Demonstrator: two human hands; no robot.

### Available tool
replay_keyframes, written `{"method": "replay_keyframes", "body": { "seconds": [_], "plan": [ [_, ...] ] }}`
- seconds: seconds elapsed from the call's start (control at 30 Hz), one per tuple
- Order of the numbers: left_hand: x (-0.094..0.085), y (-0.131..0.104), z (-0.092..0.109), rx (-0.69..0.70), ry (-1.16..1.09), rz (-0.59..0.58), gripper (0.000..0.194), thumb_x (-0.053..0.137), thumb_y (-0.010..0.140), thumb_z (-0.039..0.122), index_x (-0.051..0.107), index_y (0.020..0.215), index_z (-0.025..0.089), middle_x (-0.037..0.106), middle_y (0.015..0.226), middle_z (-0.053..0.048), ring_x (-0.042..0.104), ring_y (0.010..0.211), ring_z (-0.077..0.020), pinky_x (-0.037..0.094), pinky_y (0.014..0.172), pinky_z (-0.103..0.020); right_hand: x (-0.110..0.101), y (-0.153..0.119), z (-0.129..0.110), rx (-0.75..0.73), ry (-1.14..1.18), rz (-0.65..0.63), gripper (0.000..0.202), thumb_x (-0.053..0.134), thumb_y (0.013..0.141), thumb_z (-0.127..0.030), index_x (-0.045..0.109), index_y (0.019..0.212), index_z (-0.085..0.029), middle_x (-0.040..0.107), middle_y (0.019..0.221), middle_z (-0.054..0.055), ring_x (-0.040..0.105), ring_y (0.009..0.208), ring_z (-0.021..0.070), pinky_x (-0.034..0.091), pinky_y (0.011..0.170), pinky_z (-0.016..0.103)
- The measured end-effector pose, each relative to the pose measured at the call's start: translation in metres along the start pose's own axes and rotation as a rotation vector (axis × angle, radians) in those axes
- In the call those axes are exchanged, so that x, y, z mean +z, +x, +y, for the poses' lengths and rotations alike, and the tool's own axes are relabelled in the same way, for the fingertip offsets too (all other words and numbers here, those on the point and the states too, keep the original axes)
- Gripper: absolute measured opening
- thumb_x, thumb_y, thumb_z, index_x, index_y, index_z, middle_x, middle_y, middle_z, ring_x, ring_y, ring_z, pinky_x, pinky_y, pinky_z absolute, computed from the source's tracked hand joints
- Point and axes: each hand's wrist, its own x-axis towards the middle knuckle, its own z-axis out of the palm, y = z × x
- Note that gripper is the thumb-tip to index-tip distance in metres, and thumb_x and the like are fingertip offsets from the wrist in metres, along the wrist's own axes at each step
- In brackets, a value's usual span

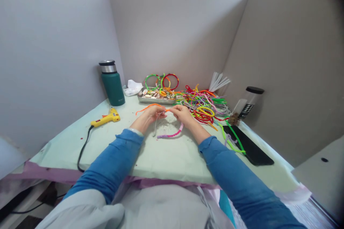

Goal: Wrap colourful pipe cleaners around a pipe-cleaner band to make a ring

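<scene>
My left hand (152,114) is closed in a pinch at the middle of the table, on a thin hoop whose bare pale wire (155,127) curves down below the fingers. An orange pipe cleaner (146,107) trails leftward from behind this hand. My right hand (183,114) pinches the hoop just opposite, with a short orange stretch showing between both hands' fingertips. Beneath the right hand, part of the hoop is wrapped in pink and purple fuzzy pipe cleaner (173,135). The fingers partly hide the hoop's upper side.
A yellow glue gun (106,117) with a black cord lies left, near a green bottle (113,87). Behind my hands stand a metal tray (156,100) of shells, finished-looking hoops (171,82) and piled pipe cleaners (204,105). A black phone-like slab (252,148) lies right.
</scene>
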Motion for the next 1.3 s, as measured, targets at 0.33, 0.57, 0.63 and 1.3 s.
{"method": "replay_keyframes", "body": {
  "seconds": [0.33,0.57,0.63,1.3],
  "plan": [
    [0.0,0.0,0.0,0.169,0.115,-0.031,0.029,0.073,0.067,0.035,0.064,0.083,0.011,0.066,0.071,-0.005,0.057,0.052,-0.0093,0.053,0.057,-0.027,-0.016,0.008,0.003,0.281,0.401,-0.039,0.019,0.066,0.068,-0.024,0.049,0.068,-0.016,0.038,0.042,-0.009,0.023,0.031,0.0024,0.015,0.031,0.018],
    [-0.004,0.01,-0.008,0.604,0.443,-0.09,0.035,0.071,0.069,0.035,0.071,0.095,0.012,0.064,0.079,-0.005,0.052,0.052,-0.0088,0.046,0.051,-0.025,-0.02,0.012,0.004,0.382,0.55,-0.162,0.018,0.062,0.077,-0.022,0.046,0.07,-0.017,0.036,0.041,-0.009,0.022,0.029,0.0023,0.017,0.029,0.016],
    [-0.005,0.012,-0.01,0.762,0.621,-0.044,0.032,0.071,0.07,0.034,0.072,0.096,0.014,0.065,0.083,-0.007,0.055,0.06,-0.0111,0.046,0.057,-0.025,-0.019,0.013,0.005,0.382,0.541,-0.169,0.017,0.062,0.077,-0.022,0.047,0.071,-0.017,0.036,0.041,-0.009,0.022,0.029,0.0023,0.018,0.029,0.015],
    [0.003,-0.004,0.0,0.631,0.928,0.059,0.031,0.053,0.08,0.036,0.071,0.077,0.011,0.067,0.071,-0.006,0.053,0.063,-0.0141,0.036,0.059,-0.024,-0.01,0.008,0.005,0.236,0.323,-0.083,0.026,0.07,0.064,-0.03,0.047,0.062,-0.017,0.04,0.039,-0.009,0.027,0.028,0.003,0.013,0.031,0.021]
  ]
}}
